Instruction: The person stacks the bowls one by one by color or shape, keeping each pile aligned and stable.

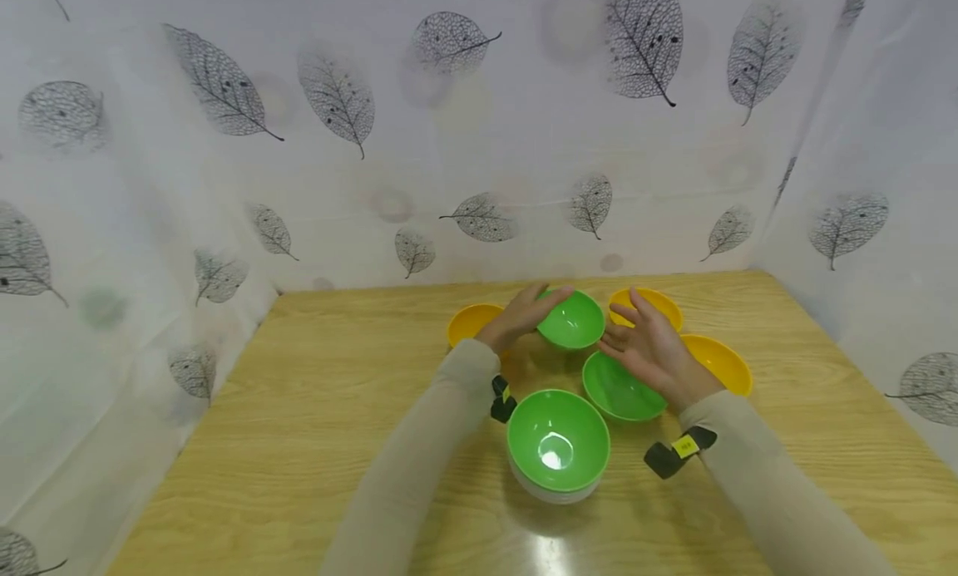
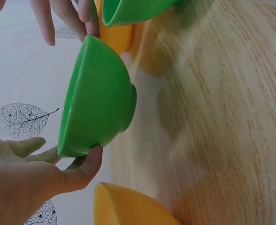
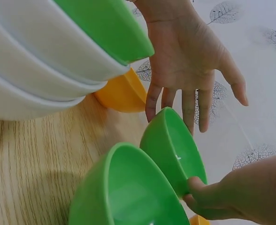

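A green bowl [image 1: 571, 319] is held between both hands, its mouth tilted toward me; it seems raised off the wooden table. My left hand [image 1: 520, 317] touches its left side, with fingertips [image 2: 92, 161] against the outer wall near the rim. In the right wrist view, the left hand's fingers [image 3: 188, 105] look straight and its thumb stands away. On the bowl's right side, my right hand [image 1: 654, 352] has its fingers spread and its fingertips [image 3: 193, 183] touching near the rim. A second green bowl [image 1: 619, 386] lies just below the right hand.
Nearest me stands a stack of white bowls [image 3: 39, 51] topped by a green bowl [image 1: 557, 439]. One yellow bowl [image 1: 470, 322] is beside the left hand; two more, a far yellow bowl [image 1: 659, 304] and a nearer yellow bowl [image 1: 722, 364], are behind and right of the right hand.
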Motion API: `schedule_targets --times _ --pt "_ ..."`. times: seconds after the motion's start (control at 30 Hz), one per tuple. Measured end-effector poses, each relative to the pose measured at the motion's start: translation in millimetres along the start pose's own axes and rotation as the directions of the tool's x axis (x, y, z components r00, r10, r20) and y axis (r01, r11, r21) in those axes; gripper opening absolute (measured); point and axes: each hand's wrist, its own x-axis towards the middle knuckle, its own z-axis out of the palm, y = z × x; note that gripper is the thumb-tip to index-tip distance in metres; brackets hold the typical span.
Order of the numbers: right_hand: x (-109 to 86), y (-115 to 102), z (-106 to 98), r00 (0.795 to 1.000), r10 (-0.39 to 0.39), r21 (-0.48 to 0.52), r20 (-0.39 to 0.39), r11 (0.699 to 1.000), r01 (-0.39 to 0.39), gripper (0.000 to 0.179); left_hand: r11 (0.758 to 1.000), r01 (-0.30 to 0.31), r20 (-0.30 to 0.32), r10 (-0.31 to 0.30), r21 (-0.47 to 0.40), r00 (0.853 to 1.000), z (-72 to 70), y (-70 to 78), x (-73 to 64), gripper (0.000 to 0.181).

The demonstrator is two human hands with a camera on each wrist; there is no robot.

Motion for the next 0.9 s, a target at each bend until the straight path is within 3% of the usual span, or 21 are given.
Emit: schedule_targets --times 0.37,0.5,0.63,0.77,0.9 --pt "-5.6 4 6 0.996 -0.077 0.008 -0.05 0.997 0.078 0.061 0.998 -0.03 -0.034 0.028 -0.058 0.999 0.6 7.3 -7.0 0.082" --pt "-7.3 5 7 0.995 -0.094 -0.016 -0.034 0.995 0.094 0.071 0.995 -0.051 -0.019 0.05 -0.086 0.999 1.8 9.3 -9.8 0.082" --pt "-6.3 6 4 0.992 -0.123 -0.105 -0.015 0.987 0.121 0.075 0.993 -0.094 -0.024 0.092 -0.071 0.995 0.1 11.7 -11.2 0.08" --pt "-7.5 7 5 0.983 -0.181 -0.225 -0.039 0.96 0.168 0.08 0.989 -0.142 -0.033 0.141 -0.032 0.989 -4.8 16.8 -15.0 0.08" --pt "-11.9 10 14 0.955 -0.285 -0.356 -0.078 0.903 0.24 0.084 0.98 -0.199 -0.006 0.199 0.001 0.98 -10.8 24.0 -21.6 0.087"
